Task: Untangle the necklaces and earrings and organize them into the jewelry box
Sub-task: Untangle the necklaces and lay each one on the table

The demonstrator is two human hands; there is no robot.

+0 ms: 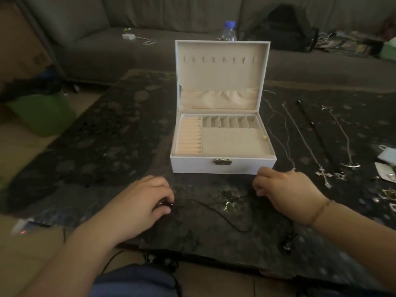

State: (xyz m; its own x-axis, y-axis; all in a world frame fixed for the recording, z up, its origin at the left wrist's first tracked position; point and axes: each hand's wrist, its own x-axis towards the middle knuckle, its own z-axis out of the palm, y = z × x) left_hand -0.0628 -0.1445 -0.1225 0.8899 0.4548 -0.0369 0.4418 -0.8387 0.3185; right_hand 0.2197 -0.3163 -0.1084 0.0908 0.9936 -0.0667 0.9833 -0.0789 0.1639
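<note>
White leatherette covers the jewelry box (222,166), which stands open mid-worktop (120,133) with its lid upright and beige compartments bare. Just in front of it, the left hand (143,200) curls its fingers (165,198) round a small dark piece, too blurred to name, with a thin black cord (225,219) trailing from there across the surface. The right hand (285,189) hovers near the box's front corner, fingers loosely curled; what they hold, if anything, I cannot tell. Silver necklaces, including a cross pendant necklace (323,174), lie straightened to the right.
</note>
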